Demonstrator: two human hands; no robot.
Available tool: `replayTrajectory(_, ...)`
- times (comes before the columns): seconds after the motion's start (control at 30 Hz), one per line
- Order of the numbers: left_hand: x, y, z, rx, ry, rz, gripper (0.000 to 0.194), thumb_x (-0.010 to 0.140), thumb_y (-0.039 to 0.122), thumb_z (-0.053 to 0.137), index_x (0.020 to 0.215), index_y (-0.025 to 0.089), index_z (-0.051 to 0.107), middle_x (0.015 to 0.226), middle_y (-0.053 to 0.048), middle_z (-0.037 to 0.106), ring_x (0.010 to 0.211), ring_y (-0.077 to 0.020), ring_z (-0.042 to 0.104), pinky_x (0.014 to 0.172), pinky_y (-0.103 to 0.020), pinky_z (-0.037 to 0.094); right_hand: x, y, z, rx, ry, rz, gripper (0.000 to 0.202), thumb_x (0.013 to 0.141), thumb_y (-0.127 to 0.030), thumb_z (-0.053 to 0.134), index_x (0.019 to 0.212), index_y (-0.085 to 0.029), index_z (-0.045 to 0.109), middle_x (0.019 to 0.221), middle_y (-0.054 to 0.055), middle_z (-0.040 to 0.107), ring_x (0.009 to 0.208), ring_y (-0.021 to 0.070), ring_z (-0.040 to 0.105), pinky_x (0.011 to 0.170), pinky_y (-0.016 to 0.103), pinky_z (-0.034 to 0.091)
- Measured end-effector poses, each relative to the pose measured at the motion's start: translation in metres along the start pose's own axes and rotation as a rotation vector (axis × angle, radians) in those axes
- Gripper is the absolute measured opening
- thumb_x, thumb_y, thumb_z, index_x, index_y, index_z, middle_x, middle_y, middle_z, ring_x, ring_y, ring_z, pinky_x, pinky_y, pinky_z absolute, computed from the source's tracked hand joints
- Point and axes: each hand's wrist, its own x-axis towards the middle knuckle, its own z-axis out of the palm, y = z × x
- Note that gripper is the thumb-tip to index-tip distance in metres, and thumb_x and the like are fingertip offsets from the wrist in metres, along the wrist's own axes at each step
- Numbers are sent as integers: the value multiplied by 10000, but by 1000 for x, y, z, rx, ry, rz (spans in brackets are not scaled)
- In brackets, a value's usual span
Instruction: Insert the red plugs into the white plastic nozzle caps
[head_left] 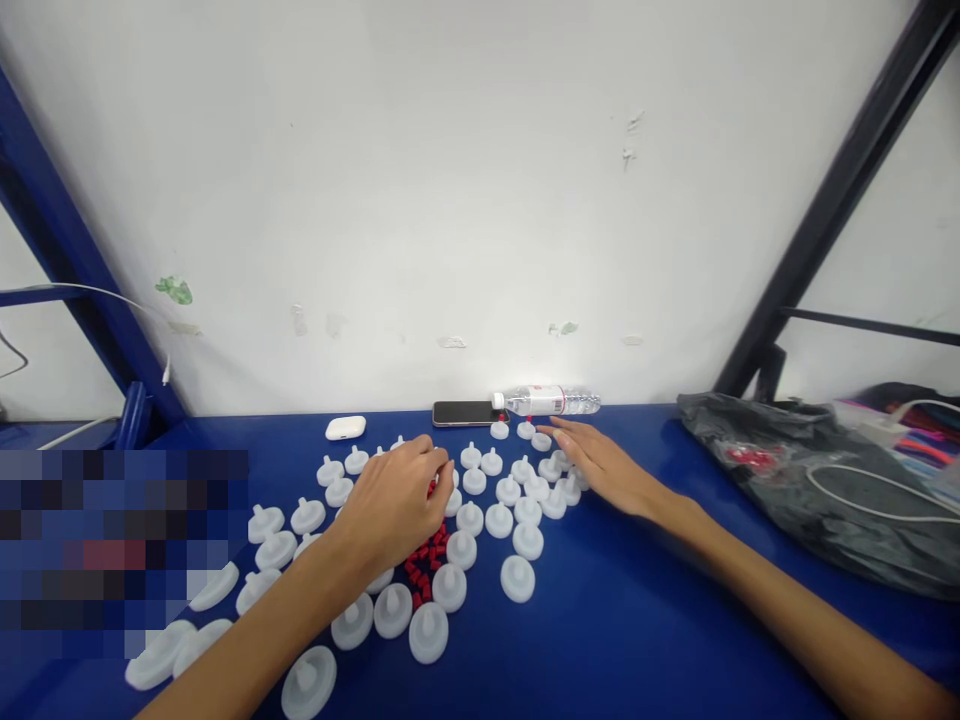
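Note:
My left hand (405, 490) is closed, with fingers curled down over a pile of small red caps (420, 575); whatever its fingertips hold is hidden. Around the pile lie many round white plastic discs with a short spout (428, 632). My right hand (600, 465) is stretched out flat, palm down, its fingers apart and holding nothing I can see. Its fingertips are beside a white disc (541, 441) at the back. Just left of that, two discs carry red caps on their spouts, one of them a capped disc (499, 430).
Behind the discs, a clear water bottle (551, 400) lies on its side by a dark phone (461, 413). A white earbud case (346, 428) sits at the back left. On the right, a dark plastic bag (787, 500) bears a small bag of red pieces (752, 458) and a white cable.

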Motion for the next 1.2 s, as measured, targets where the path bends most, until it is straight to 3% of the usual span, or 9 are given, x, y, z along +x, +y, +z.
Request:
replayTrajectory(0.2, 1, -1, -1, 0, 2, 7, 343, 1025, 259, 382, 875, 194, 684, 869, -55, 662, 774, -229, 667, 625, -336, 387, 0, 7, 5, 32, -44, -56, 566, 1081, -562, 302, 1440, -253, 612, 1493, 82, 595, 1388, 328, 542, 1169, 583, 422)
replayTrajectory(0.3, 1, -2, -3, -4, 16, -1, 344, 1028, 267, 384, 863, 197, 678, 868, -48, 653, 741, -214, 653, 609, -328, 377, 3, 2, 0, 36, 26, -107, 508, 1092, -510, 316, 1427, -267, 609, 1463, 83, 618, 1378, 314, 544, 1168, 575, 416)
replayTrajectory(0.4, 1, -1, -6, -12, 40, -12, 334, 1028, 260, 381, 859, 197, 662, 873, -46, 647, 727, -207, 640, 609, -326, 371, 3, -6, -6, 33, 146, -153, 426, 1065, -479, 449, 1413, -276, 589, 1424, 103, 614, 1334, 318, 558, 1129, 566, 445)
replayTrajectory(0.57, -1, 1, -11, -42, 59, 36, 297, 1027, 249, 363, 875, 193, 612, 832, -34, 631, 701, -196, 610, 589, -319, 357, -4, -26, -5, 43, 287, -277, 223, 1019, -367, 594, 1208, -262, 648, 1213, 99, 649, 1136, 281, 644, 978, 466, 544)
replayTrajectory(0.7, -5, 4, -12, -73, 44, 126, 253, 1027, 340, 417, 1034, 193, 623, 900, -36, 661, 740, -211, 618, 592, -322, 347, -15, -50, 1, 74, 231, -419, 130, 1027, -269, 588, 1148, -279, 635, 1193, 51, 679, 1118, 213, 672, 969, 357, 557)
replayTrajectory(0.83, -9, 9, -13, -118, -4, 238, 348, 1006, 486, 485, 1182, 208, 598, 947, -30, 669, 752, -216, 617, 615, -331, 362, -26, -75, 6, 84, 146, -552, 150, 1027, -186, 572, 1158, -255, 591, 1247, 51, 706, 1161, 190, 674, 986, 329, 549)
replayTrajectory(0.93, -12, 14, -14, -170, -51, 303, 243, 1023, 417, 475, 1107, 226, 600, 923, 2, 667, 717, -180, 607, 634, -322, 391, -33, -86, 8, 110, 87, -621, 145, 1029, -158, 556, 1150, -239, 571, 1272, 62, 708, 1201, 185, 662, 1017, 329, 541)
replayTrajectory(1.03, -13, 19, -15, -215, -92, 316, 216, 1050, 328, 419, 975, 219, 590, 840, 20, 648, 647, -152, 571, 608, -304, 387, -35, -90, 9, 163, 36, -598, 141, 1030, -165, 554, 1144, -247, 548, 1294, 69, 693, 1183, 177, 674, 970, 306, 568)
replayTrajectory(1.2, -14, 23, -12, -246, -139, 329, 246, 1059, 324, 402, 905, 208, 554, 771, 10, 608, 596, -158, 506, 578, -314, 331, -37, -89, 10, 234, 82, -521, 283, 990, -178, 613, 1232, -278, 504, 1297, 75, 679, 1124, 186, 704, 905, 301, 593)
